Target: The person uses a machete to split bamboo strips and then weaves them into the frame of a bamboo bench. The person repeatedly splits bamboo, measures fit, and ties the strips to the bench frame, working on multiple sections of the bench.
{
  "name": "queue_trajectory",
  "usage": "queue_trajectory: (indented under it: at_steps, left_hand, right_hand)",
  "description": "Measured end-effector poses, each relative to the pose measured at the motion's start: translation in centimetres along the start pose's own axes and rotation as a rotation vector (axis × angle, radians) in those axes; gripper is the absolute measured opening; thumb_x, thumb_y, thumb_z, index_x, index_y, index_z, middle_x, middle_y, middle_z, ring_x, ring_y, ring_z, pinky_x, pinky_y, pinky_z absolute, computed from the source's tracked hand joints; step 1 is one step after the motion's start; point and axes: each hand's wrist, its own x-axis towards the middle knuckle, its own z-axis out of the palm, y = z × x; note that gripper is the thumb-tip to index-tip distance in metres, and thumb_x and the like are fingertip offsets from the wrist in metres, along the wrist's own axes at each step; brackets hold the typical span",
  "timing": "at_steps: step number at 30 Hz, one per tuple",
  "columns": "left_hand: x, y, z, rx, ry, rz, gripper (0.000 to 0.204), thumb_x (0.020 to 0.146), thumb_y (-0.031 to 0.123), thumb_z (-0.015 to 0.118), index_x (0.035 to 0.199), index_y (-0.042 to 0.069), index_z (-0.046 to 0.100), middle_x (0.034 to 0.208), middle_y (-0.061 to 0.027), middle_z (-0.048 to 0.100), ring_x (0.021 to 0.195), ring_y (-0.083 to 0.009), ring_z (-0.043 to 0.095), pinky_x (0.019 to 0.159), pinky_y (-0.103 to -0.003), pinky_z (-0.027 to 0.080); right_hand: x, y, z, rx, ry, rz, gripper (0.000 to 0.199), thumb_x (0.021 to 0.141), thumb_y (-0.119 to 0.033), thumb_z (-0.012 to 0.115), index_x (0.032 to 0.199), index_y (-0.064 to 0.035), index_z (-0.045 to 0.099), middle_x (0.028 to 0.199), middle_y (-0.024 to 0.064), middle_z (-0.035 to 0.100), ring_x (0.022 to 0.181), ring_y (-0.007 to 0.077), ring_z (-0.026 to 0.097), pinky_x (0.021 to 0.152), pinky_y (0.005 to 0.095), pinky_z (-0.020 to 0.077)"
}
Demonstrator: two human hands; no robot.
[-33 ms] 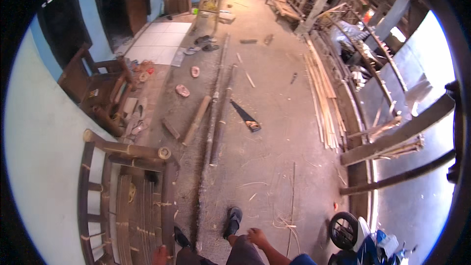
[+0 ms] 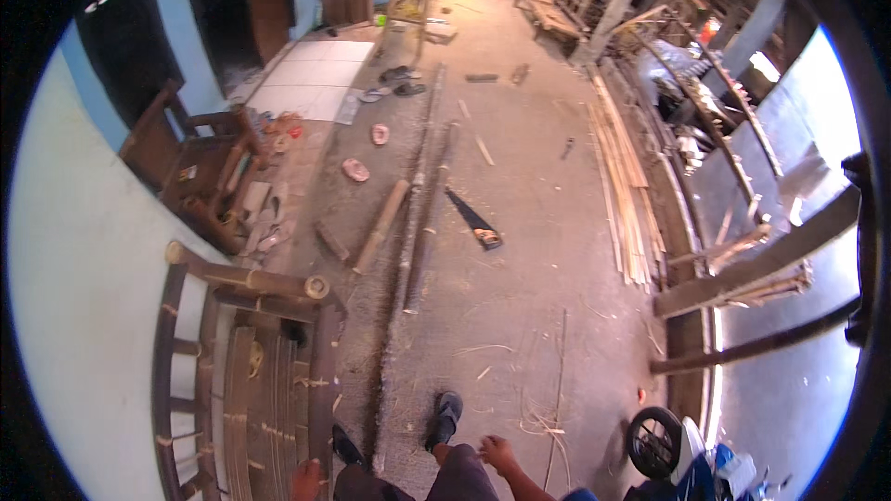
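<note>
My right hand (image 2: 498, 453) is beside my right knee, its fingers loosely curled and nothing visible in them. At the lower edge, my left hand (image 2: 307, 480) is next to the front rail of a bamboo bench (image 2: 320, 353). The fingers of that hand are too blurred and cut off to read. My feet in dark shoes (image 2: 447, 413) rest on the concrete floor. Farther ahead lies a handsaw (image 2: 475, 221) with a dark blade, its handle toward me. Left of it, long dark bamboo poles (image 2: 429, 213) run away from me along the floor.
Short bamboo pieces (image 2: 380, 227) lie left of the poles. Split bamboo strips (image 2: 624, 195) are stacked along the right side. A parked motorbike (image 2: 696, 464) stands at the lower right. A wooden chair (image 2: 200, 167) and sandals (image 2: 399, 81) are to the left; thin shavings (image 2: 548, 427) litter the floor.
The whole scene has shifted slightly to the right in the picture. My hands stay in nearly the same places; nothing has been picked up.
</note>
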Motion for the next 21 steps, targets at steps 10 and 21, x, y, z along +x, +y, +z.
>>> queue_trajectory:
  at_steps: [10, 21]
  left_hand:
    - [-10.1, 15.7, 9.4, -0.019, 0.033, 0.045, 0.051, 0.096, 0.047, 0.059, 0.108, -0.002, 0.068, 0.086, -0.0094, 0.069, 0.08, -0.0192, 0.066, 0.075, -0.035, 0.052]
    - [-8.3, 22.0, 10.2, 0.057, 0.026, 0.083, 0.048, 0.097, 0.046, 0.056, 0.106, 0.001, 0.067, 0.087, -0.0099, 0.066, 0.077, -0.019, 0.063, 0.072, -0.036, 0.05]
  right_hand:
    - [-10.1, 16.0, -13.5, 0.361, 0.129, 0.285, 0.044, 0.094, -0.037, 0.064, 0.123, -0.0055, 0.053, 0.094, 0.0192, 0.067, 0.065, 0.03, 0.067, 0.05, 0.0408, 0.0549]
    - [-6.0, 0.4, -11.7, 0.429, 0.127, 0.163, 0.043, 0.099, -0.03, 0.055, 0.127, 0.0024, 0.052, 0.098, 0.0168, 0.068, 0.077, 0.0266, 0.07, 0.065, 0.0368, 0.0578]
